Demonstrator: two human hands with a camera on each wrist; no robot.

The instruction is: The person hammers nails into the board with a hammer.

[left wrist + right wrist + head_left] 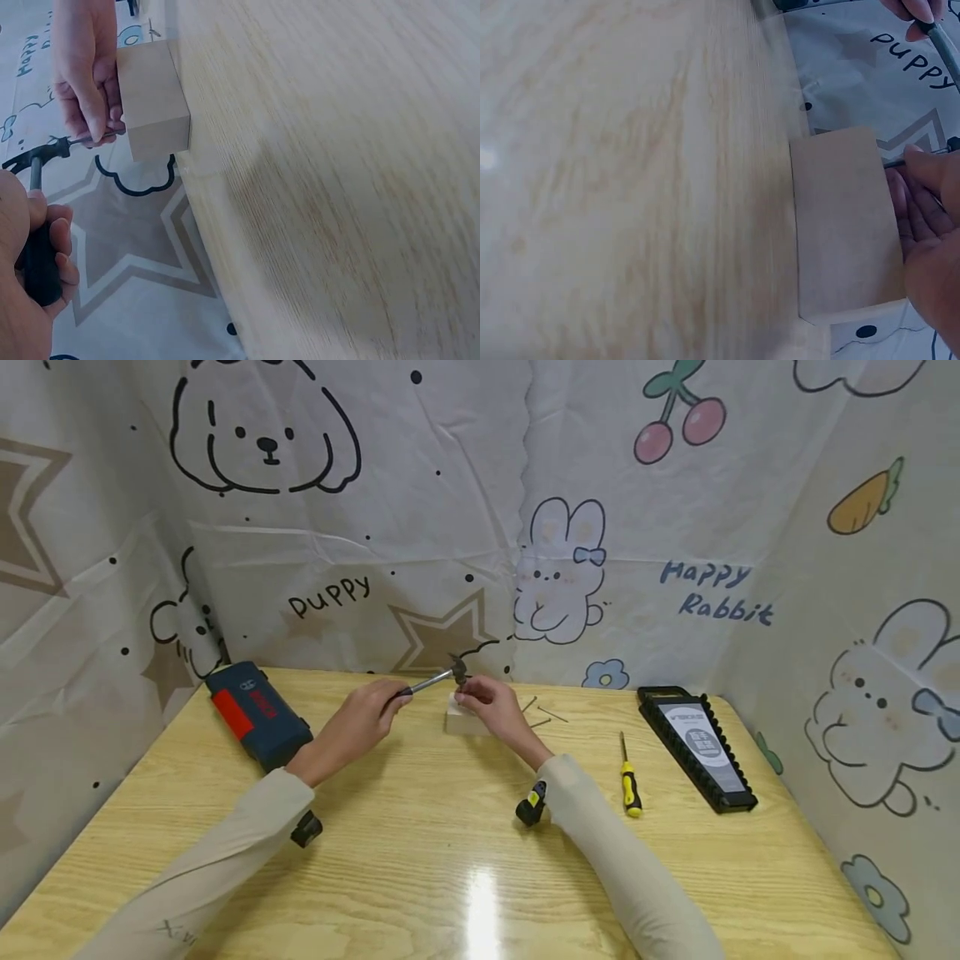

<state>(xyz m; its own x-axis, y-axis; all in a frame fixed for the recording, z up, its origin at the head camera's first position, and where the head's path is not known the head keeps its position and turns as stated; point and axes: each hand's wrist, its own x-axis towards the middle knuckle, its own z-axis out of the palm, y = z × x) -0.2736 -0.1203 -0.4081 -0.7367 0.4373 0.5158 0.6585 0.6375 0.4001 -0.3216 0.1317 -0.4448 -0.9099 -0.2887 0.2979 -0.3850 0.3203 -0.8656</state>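
Note:
My left hand [363, 714] grips the dark handle of a claw hammer [429, 682]. The hammer's head [46, 152] is right at the top end of a nail [118, 133] in the left wrist view. Thumb and fingers of my right hand [497, 706] pinch this nail, keeping it upright over a pale wooden block [465, 721]. In the right wrist view the nail's lower part [894, 163] shows at the block's upper face. The block lies on the table, partly hidden behind my right hand in the head view.
Several loose nails [547, 721] lie right of the block. Farther right are a yellow-and-black screwdriver [630, 787] and a black tool rack [697, 747] with a white label. A blue and red Bosch case [258, 714] sits at the table's left. Behind the table [420, 860] hangs a printed cloth [450, 510].

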